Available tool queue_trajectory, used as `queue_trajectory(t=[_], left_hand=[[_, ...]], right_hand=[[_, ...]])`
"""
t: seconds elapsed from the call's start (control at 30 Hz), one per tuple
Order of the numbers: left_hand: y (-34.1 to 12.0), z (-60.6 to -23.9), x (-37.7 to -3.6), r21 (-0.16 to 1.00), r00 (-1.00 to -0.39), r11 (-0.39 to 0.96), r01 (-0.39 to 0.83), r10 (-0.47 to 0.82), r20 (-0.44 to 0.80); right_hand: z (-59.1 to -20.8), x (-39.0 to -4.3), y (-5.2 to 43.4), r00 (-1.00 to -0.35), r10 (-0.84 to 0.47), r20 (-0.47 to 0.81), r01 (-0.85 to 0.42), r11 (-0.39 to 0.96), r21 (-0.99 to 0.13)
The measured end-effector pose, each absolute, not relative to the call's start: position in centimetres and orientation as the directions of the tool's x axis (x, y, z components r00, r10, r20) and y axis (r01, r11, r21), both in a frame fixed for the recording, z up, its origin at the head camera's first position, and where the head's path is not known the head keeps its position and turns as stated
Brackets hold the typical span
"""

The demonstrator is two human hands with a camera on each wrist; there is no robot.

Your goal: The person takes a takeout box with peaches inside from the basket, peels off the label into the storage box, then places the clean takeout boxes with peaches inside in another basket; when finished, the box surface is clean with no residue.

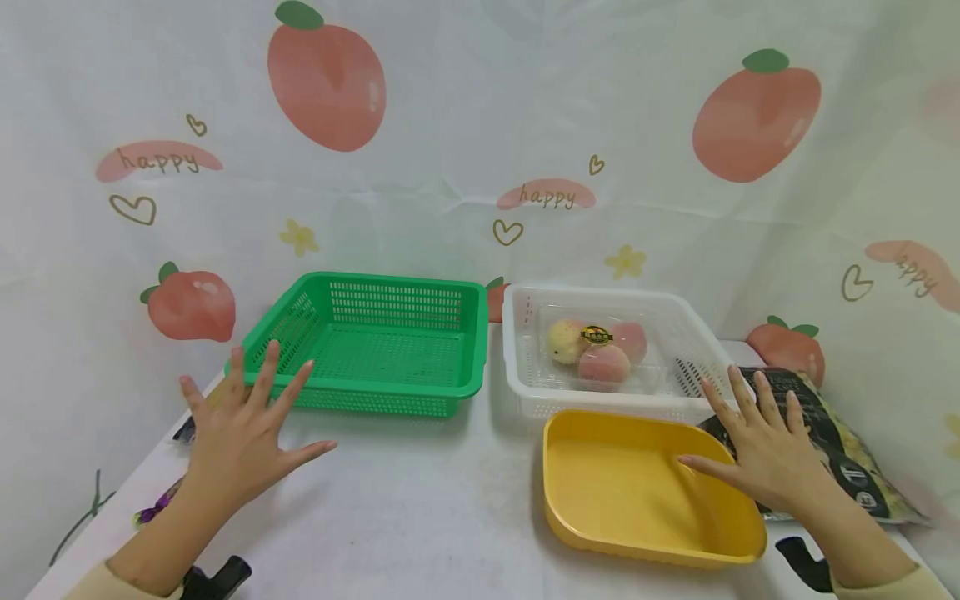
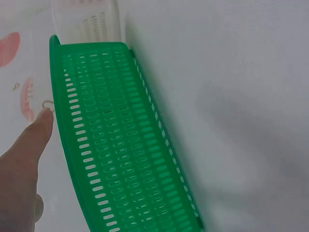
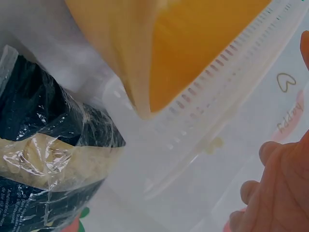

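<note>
Both hands are held out with fingers spread, and neither holds anything. My left hand (image 1: 236, 446) hovers before the front left corner of a green perforated basket (image 1: 390, 392), its fingertips overlapping the rim in the head view. The left wrist view shows the basket's slotted side beside a finger (image 2: 36, 140). My right hand (image 1: 772, 458) is over the right end of a yellow tray (image 1: 615, 492), close to a black plastic bag (image 1: 840, 433) with pale contents. Behind the tray, a white basket (image 1: 690, 333) holds a clear box (image 1: 562, 317) of peaches (image 1: 603, 364).
A small purple wrapped item (image 1: 157, 502) and a dark object (image 1: 185, 430) lie at the table's left side, partly behind the left arm. A peach-printed cloth (image 1: 450, 108) hangs behind the baskets. White table surface (image 1: 420, 500) shows between the hands.
</note>
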State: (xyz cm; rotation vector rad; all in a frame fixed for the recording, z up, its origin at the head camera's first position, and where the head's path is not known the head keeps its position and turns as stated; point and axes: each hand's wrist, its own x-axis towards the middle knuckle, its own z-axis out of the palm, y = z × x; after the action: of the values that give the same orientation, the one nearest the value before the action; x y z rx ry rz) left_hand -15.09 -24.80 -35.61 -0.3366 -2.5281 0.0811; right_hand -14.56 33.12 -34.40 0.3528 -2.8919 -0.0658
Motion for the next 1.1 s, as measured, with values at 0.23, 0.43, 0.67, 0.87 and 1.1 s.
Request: queue_trajectory(t=[0.23, 0.43, 0.67, 0.87, 1.1], left_hand=[[-24.5, -35.6, -15.7, -0.145, -0.781, 0.960, 0.239, 0.279, 0.559], [-24.0, -35.4, -16.2, -0.159, -0.769, 0.957, 0.243, 0.290, 0.570], [-23.5, -34.9, -16.9, -0.174, -0.764, 0.949, 0.263, 0.315, 0.563], [-23.2, -34.6, -17.6, -0.189, -0.764, 0.945, 0.268, 0.328, 0.556], [-22.3, -34.2, -18.5, -0.182, -0.755, 0.937, 0.298, 0.348, 0.555]], right_hand=[[-33.9, -14.6, 33.1, -0.954, -0.228, 0.195, -0.218, 0.973, 0.072], [-33.4, -15.1, 33.1, -0.948, -0.235, 0.215, -0.220, 0.971, 0.090], [-33.0, -15.7, 33.2, -0.951, -0.229, 0.208, -0.213, 0.972, 0.099], [-32.7, -16.4, 33.3, -0.942, -0.244, 0.230, -0.224, 0.968, 0.110], [-32.0, -17.3, 33.2, -0.942, -0.241, 0.233, -0.223, 0.970, 0.102]])
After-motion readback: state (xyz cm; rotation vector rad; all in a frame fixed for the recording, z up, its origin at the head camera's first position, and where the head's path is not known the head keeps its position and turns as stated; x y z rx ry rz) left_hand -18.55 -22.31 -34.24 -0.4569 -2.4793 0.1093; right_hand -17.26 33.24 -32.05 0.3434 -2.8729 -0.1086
